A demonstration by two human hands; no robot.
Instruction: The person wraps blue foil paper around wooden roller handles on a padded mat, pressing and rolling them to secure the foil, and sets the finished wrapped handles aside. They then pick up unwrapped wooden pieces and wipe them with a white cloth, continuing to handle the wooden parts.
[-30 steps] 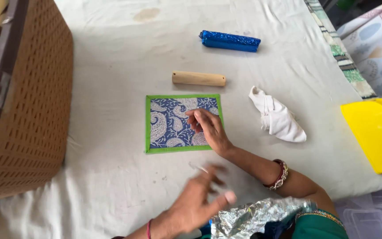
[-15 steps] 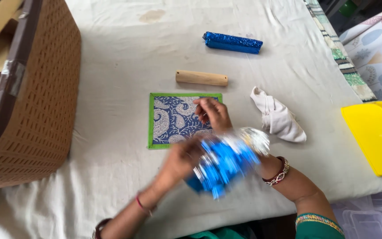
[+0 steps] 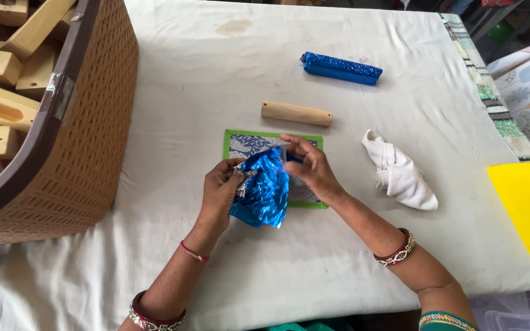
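The left hand (image 3: 219, 190), which was low at the bottom of the frame a second ago, is now gripping the crumpled blue foil sheet (image 3: 264, 190) together with the right hand (image 3: 311, 171) over the green-bordered patterned card (image 3: 259, 142) in the centre.

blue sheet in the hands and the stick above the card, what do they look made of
The blue sheet looks like thin metallic foil: glossy, sharply crinkled, silver on its back. The stick looks like bare, unpainted wood: pale tan, matte, smooth and round. Both hands, left hand and right hand, hold the sheet.
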